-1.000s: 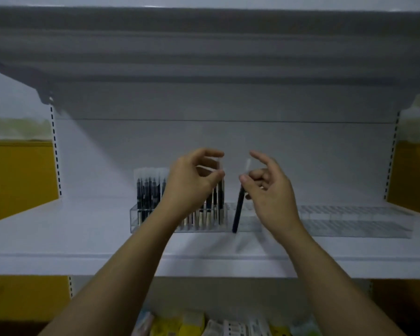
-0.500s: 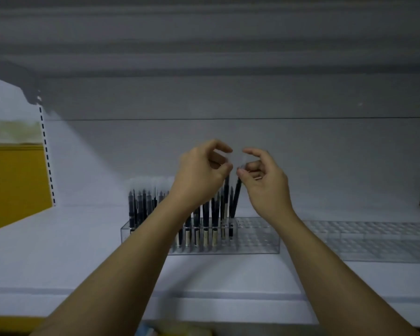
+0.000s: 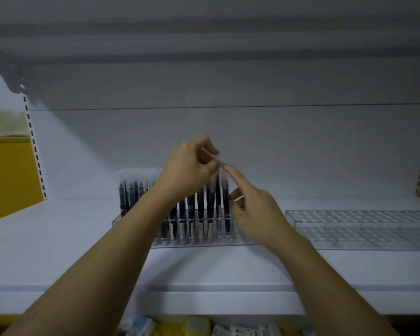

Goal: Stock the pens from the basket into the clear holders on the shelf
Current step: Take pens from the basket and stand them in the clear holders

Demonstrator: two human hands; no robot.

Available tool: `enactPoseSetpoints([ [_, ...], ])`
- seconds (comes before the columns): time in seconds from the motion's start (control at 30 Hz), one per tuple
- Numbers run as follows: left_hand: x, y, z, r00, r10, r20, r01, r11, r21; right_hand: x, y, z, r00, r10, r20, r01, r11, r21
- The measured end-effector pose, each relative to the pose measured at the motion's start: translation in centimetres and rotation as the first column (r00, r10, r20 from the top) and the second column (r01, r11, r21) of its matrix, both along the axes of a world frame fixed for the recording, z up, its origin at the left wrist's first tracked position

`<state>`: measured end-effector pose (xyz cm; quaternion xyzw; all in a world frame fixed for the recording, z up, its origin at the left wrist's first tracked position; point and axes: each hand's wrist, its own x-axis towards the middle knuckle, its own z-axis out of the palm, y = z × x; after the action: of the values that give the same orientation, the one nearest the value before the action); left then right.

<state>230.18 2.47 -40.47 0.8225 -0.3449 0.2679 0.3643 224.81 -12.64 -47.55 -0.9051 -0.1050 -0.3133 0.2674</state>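
A clear slotted holder (image 3: pixel 240 240) stands on the white shelf (image 3: pixel 58 253). It holds several dark pens (image 3: pixel 191 214) with clear caps, upright in rows. My left hand (image 3: pixel 189 170) pinches the clear cap of an upright pen (image 3: pixel 218 190) near the right end of the rows. My right hand (image 3: pixel 255 214) holds nothing. Its straight index finger touches the cap top of the neighbouring pen (image 3: pixel 226 202), and its other fingers are curled. The basket is out of view.
A second clear holder (image 3: pixel 361 229), with no pens in it, lies to the right on the same shelf. An upper shelf hangs overhead. Yellow panels flank both sides. Packaged goods (image 3: pixel 180 328) sit on the shelf below.
My right hand lowered its pen into a slot of the holder and let go; only its index finger now touches the cap. The view moved closer to the shelf.
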Motion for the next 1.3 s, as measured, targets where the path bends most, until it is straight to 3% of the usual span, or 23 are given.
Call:
enactPoseSetpoints([
  [0.17,-0.1,-0.2,0.0,0.998,0.060,-0.005,-0.060,0.996,0.060,0.1,-0.2,-0.2,1.000,-0.002,0.001,0.002,0.999,0.047],
  [0.43,-0.8,-0.6,-1.4,0.980,0.135,0.146,-0.166,0.960,0.227,-0.3,0.0,-0.2,0.999,0.002,-0.043,0.000,0.998,0.056],
  [0.6,-2.0,0.2,-2.1,0.967,0.155,0.201,-0.208,0.939,0.275,-1.1,0.2,-1.0,0.995,0.046,-0.086,-0.029,0.980,0.195],
  [1.03,-8.8,3.1,-7.3,0.915,0.117,0.386,-0.248,0.918,0.310,-9.2,1.4,-3.3,0.994,-0.106,0.040,0.105,0.994,0.030],
  [1.2,-12.2,3.8,-11.4,0.923,0.098,0.373,-0.222,0.926,0.305,-12.8,2.3,-6.7,0.987,-0.136,0.082,0.136,0.991,0.000],
  [1.3,-13.9,4.1,-14.0,0.928,0.088,0.362,-0.211,0.924,0.318,-14.7,2.5,-9.1,0.968,-0.169,0.184,0.170,0.985,0.010],
])
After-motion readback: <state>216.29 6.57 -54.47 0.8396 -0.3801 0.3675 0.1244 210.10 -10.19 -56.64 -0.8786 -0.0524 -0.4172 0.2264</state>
